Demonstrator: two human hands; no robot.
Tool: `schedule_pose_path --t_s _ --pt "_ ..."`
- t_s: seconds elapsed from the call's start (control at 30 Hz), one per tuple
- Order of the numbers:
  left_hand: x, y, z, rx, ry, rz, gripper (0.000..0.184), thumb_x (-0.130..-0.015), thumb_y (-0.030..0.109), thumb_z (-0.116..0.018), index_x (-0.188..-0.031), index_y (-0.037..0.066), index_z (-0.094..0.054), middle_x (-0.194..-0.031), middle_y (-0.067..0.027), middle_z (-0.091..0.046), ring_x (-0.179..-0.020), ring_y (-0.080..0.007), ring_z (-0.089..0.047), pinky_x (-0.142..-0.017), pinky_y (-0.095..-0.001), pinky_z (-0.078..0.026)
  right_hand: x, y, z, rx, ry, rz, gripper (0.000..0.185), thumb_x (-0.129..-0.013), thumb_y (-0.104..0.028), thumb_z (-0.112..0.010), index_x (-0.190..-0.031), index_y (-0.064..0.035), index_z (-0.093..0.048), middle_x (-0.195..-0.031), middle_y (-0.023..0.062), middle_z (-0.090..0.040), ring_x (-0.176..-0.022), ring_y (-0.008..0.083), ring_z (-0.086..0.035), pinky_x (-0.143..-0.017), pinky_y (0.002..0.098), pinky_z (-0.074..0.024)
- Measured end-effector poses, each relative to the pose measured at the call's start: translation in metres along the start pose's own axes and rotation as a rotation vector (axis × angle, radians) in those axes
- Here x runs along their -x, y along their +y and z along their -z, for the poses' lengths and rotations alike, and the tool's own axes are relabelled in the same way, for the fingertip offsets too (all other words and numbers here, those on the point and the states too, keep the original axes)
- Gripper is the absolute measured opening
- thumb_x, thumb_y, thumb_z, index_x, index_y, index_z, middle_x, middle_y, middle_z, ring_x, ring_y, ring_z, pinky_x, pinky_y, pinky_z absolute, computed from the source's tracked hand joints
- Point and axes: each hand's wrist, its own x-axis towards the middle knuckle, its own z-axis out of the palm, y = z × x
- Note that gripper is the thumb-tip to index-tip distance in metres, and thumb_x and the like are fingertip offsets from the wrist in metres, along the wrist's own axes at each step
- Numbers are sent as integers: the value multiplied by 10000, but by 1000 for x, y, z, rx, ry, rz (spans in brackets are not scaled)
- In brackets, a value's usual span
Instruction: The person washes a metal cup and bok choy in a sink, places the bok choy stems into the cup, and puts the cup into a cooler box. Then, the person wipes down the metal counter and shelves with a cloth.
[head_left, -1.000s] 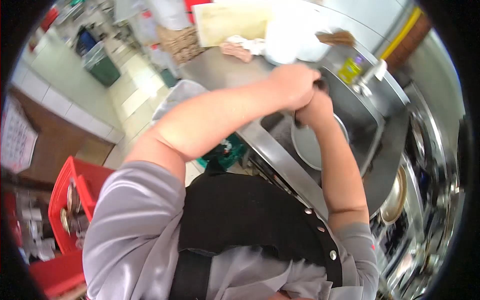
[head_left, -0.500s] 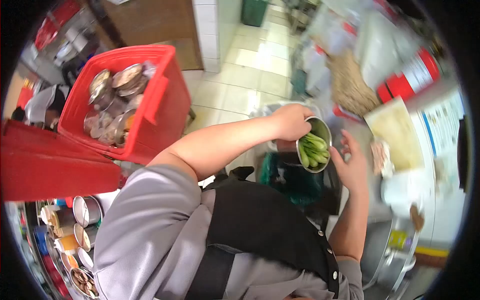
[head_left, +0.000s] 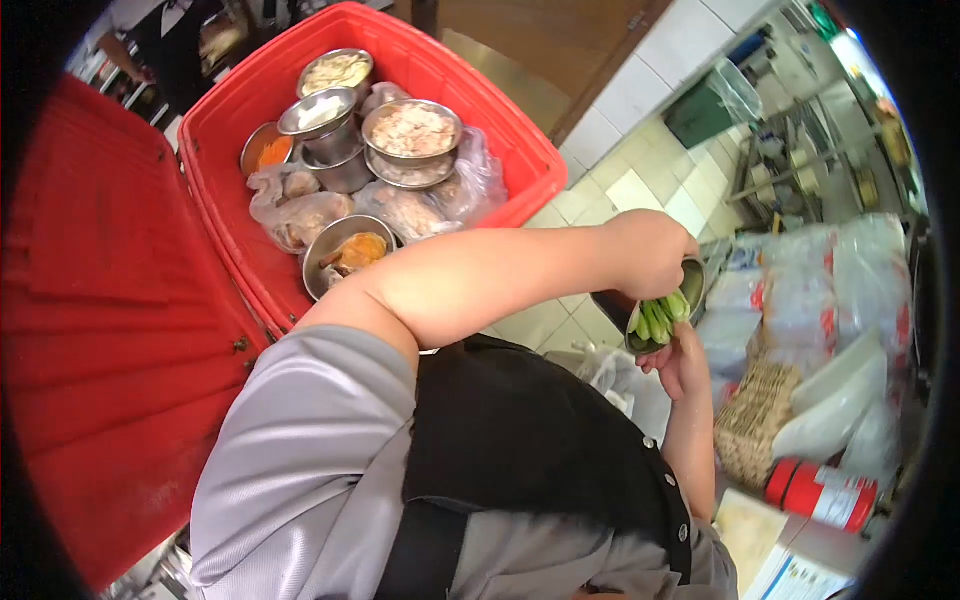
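My left hand (head_left: 650, 248) is closed on the upper rim of a deep metal container (head_left: 692, 284), which is tilted with its mouth facing me. Several green vegetable pieces (head_left: 656, 318) lie inside it. At the container's lower edge is my right hand (head_left: 684, 368), its thumb over the rim beside the greens and its fingers curled below, partly hidden. Left of my hands stands an open red cooler (head_left: 530, 170). It holds metal bowls of food (head_left: 412, 130), a bowl with orange food (head_left: 350, 250) and plastic bags of food (head_left: 300, 215).
The cooler's red lid (head_left: 90, 300) hangs open at the left. Plastic-wrapped packages (head_left: 800, 285), a woven basket (head_left: 757, 420) and a red cylinder (head_left: 822, 493) are at the right. A green bin (head_left: 708, 110) stands on the tiled floor farther back.
The view has turned from the sink to the red cooler. My right hand, apart from the container half a second ago, now touches its rim. The container is still in my left hand.
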Motion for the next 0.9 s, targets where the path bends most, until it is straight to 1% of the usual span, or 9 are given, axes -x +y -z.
schedule_pose_path --t_s 0.1,0.23,0.33,0.37,0.47,0.6,0.63,0.77,0.9 --pt "0 -43 34 68 159 61 379 -786 148 -545 -1123 55 -692 -982 -242 -689 -953 -393 -658 -862 -457 -514 -55 -26 -9 -23 -182 -14 417 -995 -352 -498 -1186 19 -497 -838 181 -664 -606 278 -648 -512 342 -516" --pt "-8 -82 61 9 294 204 380 -802 149 -536 -1138 49 -681 -986 -231 -690 -968 -391 -658 -870 -453 -514 -127 -70 -34 180 -366 -50 422 -995 -333 -507 -1205 33 -518 -865 152 -646 -614 240 -633 -543 365 -528" --pt "-27 -99 80 -39 219 235 380 -805 148 -533 -1142 52 -679 -990 -226 -691 -975 -389 -655 -874 -459 -511 -203 -89 -22 401 -314 -74 396 -999 -335 -505 -1180 14 -553 -915 106 -652 -664 196 -633 -578 336 -514" --pt "-36 -101 86 -35 199 274 381 -806 152 -531 -1144 62 -681 -997 -221 -693 -987 -387 -651 -881 -460 -509 -228 -95 -16 560 -317 17 320 -1006 -289 -513 -1125 -3 -597 -894 48 -655 -739 149 -625 -635 292 -500" --pt "-82 -124 93 1 172 408 389 -801 148 -522 -1146 74 -687 -995 -217 -696 -992 -383 -650 -883 -457 -511 -304 -115 7 850 -439 111 261 -1007 -230 -522 -1085 -1 -619 -860 13 -649 -803 124 -613 -683 264 -485" --pt "-146 -170 108 -111 306 420 443 -868 305 -590 -1236 64 -639 -1158 -213 -658 -1085 -374 -618 -950 -446 -482 -383 -157 19 805 -459 37 267 -1006 -205 -485 -1033 42 -584 -795 92 -639 -618 194 -623 -537 321 -520" --pt "-154 -183 116 -165 457 466 518 -874 394 -628 -1280 73 -608 -1272 -198 -607 -1209 -367 -552 -1025 -469 -428 -402 -165 31 796 -463 1 268 -1004 -203 -477 -1025 44 -580 -798 99 -640 -615 196 -624 -535 327 -525" --pt "-124 -249 162 -922 723 1070 636 -850 392 -678 -1389 104 -501 -1495 -199 -375 -1410 -367 -317 -1139 -569 -250 -480 -206 80 747 -517 -65 265 -992 -189 -455 -1024 48 -569 -800 122 -642 -593 202 -621 -523 338 -537" --pt "-78 -289 153 -829 993 1247 674 -832 349 -699 -1396 60 -469 -1498 -269 -332 -1400 -438 -307 -1141 -542 -280 -547 -226 86 703 -544 -133 240 -985 -175 -460 -1038 31 -570 -824 131 -653 -592 207 -623 -513 327 -536"
